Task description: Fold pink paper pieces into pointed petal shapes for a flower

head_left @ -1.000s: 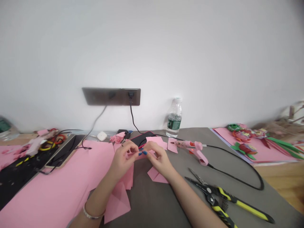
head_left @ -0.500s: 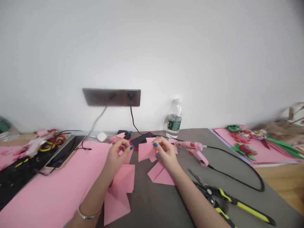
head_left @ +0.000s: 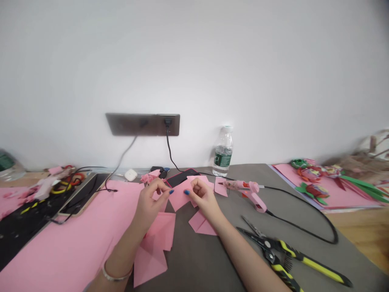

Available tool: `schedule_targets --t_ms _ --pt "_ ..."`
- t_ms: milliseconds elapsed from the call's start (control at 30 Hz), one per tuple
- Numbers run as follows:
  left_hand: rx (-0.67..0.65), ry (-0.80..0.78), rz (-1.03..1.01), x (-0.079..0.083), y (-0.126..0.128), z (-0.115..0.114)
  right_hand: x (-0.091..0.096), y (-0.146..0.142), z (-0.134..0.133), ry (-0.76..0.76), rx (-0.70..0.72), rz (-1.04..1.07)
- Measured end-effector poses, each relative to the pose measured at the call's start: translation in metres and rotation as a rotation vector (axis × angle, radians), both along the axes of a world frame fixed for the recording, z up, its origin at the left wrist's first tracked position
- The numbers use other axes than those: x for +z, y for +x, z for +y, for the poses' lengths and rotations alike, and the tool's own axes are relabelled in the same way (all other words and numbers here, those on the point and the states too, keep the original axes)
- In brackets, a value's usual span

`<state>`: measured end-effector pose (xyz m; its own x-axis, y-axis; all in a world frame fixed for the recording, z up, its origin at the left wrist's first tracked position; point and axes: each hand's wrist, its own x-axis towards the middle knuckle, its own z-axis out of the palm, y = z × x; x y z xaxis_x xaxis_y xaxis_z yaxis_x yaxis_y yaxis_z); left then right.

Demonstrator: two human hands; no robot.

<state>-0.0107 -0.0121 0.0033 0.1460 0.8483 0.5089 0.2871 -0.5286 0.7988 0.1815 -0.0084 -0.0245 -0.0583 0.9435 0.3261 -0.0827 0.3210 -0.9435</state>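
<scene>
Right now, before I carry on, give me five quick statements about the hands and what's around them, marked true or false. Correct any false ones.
1. The right hand holds a pink square, with the left hand near the square's left edge. True.
2. The bottle lies on its side. False: the bottle stands upright near the wall.
3. The glue gun lies to the right of both hands. True.
4. The pliers lie left of the left hand. False: the pliers lie to the right of the right hand.
5. The socket panel has a black plug in it. True.
</scene>
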Motion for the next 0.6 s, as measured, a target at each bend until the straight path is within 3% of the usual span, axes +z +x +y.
schedule_targets --t_ms 167,400,600 --pt "0.035 0.048 0.061 0.0015 0.0019 -0.0033 0.0029 0.0017 0.0006 -0.045 0.021 0.022" --pt "-0.016 0.115 0.144 0.0078 0.0040 -0.0057 0.0024 0.0036 0.0010 -0.087 0.033 0.076" --pt "-0.218 0.032 0.162 0.0083 -0.0014 -0.0058 0.0033 0.0083 -0.0004 -0.128 0.153 0.091"
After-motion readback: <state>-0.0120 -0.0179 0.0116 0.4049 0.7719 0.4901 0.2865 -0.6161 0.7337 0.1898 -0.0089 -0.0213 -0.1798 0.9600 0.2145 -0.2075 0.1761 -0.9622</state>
